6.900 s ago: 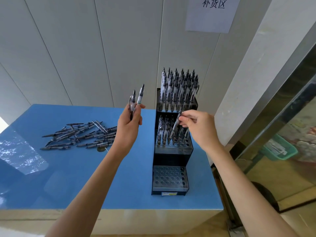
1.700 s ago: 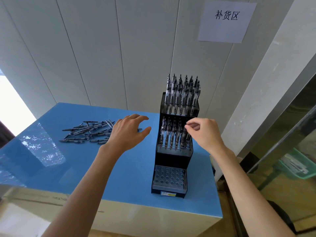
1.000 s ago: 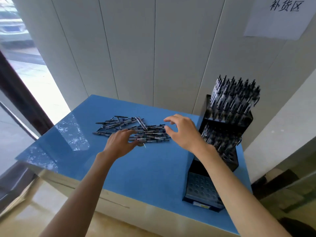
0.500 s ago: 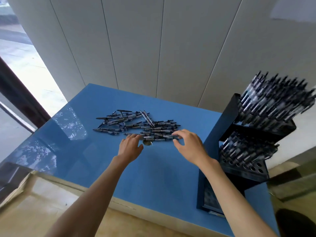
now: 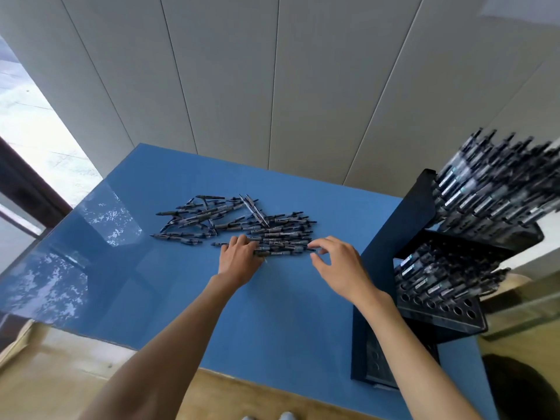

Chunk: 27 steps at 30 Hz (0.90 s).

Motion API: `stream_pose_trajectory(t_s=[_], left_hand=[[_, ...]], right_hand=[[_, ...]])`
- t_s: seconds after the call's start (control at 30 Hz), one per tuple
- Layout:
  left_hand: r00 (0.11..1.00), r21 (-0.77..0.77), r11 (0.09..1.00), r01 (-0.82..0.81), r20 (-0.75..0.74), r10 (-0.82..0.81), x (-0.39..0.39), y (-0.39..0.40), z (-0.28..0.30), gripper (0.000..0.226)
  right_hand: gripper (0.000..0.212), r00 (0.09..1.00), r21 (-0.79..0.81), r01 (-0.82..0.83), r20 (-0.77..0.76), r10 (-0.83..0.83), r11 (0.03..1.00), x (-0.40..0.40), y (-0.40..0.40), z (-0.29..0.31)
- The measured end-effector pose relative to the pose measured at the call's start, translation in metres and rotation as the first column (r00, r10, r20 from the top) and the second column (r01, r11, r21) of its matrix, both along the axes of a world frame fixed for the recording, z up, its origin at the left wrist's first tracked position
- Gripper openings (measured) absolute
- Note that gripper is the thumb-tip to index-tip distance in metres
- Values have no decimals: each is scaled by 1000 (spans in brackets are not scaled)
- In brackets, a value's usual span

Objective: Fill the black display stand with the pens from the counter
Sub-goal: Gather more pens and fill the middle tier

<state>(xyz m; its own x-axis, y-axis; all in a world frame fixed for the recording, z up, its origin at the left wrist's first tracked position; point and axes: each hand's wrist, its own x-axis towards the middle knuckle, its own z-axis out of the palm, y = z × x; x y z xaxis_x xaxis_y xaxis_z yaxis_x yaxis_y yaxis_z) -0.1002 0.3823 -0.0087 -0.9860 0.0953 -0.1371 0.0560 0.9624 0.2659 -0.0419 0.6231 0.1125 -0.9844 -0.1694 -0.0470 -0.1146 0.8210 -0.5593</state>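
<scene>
A heap of dark pens (image 5: 242, 225) lies on the blue counter (image 5: 181, 298), left of the black display stand (image 5: 400, 225). The stand's top tier is packed with upright pens, its middle tier is partly filled, and several front holes are bare. My left hand (image 5: 239, 259) rests palm down on the near edge of the heap, fingertips on the pens. My right hand (image 5: 339, 265) hovers at the heap's right end, thumb and fingers apart and curled around the tip of a pen without closing on it.
A white panelled wall runs behind the counter. A window and dark frame are at the far left. The counter's front edge is near my forearms, with a tan floor below. The stand's lowest tier is mostly hidden behind my right forearm.
Both hands left the stand and came down to the pen heap. My view swung left, so the stand now sits at the right edge. In the last half second the hands barely shifted.
</scene>
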Motion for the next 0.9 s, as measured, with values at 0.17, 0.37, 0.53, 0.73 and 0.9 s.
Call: stream_pose_trajectory(t_s=[0.17,0.37,0.53,0.73,0.9], left_hand=[[1000,-18,1000,25,18,-24,-1,10,-1,46],[990,-14,991,132,-57,-133,12,17,-15,21],[961,16,968,251,-126,-247,20,12,-27,10],[944,47,950,309,-139,-300,6,13,-22,16],[951,8,956,295,-106,-292,0,18,-21,40]], right_hand=[[22,999,-25,-51,-19,51,998,-2,-3,-2],[22,997,-6,-74,-6,74,997,-5,-6,-4],[22,999,-4,-42,-21,42,999,-10,-10,-6],[21,999,-3,33,-25,-33,999,-9,-10,-11],[20,998,-2,56,-8,-56,998,-3,-9,-16]])
